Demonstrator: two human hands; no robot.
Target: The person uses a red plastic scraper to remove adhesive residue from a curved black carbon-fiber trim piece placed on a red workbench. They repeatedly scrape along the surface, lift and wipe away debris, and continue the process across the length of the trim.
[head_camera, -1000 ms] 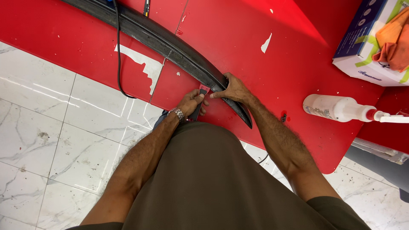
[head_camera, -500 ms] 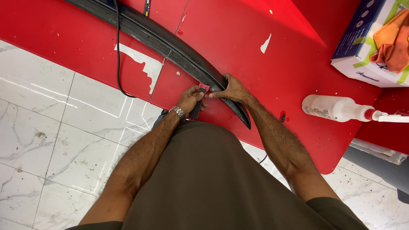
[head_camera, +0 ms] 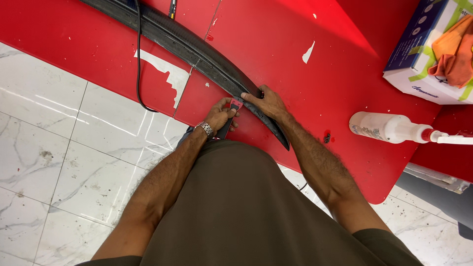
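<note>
A long, curved, dark woven-pattern panel [head_camera: 192, 47] lies across the red table [head_camera: 305, 98], its pointed end near the table's front edge. My left hand [head_camera: 220, 114], with a metal watch on its wrist, grips a small scraper [head_camera: 231, 112] with a red head and dark handle, its head against the panel's near edge. My right hand [head_camera: 267, 102] presses down on the panel just right of the scraper, fingers spread over its top.
A white spray bottle [head_camera: 391, 128] with a red nozzle lies on its side at the right. A blue-and-white box [head_camera: 419, 54] holds an orange cloth [head_camera: 456, 49]. A black cable [head_camera: 138, 64] hangs off the table. White marble floor tiles [head_camera: 64, 162] lie at the left.
My left hand and the scraper have slid slightly up along the panel's edge. My right hand stays pressed on the panel.
</note>
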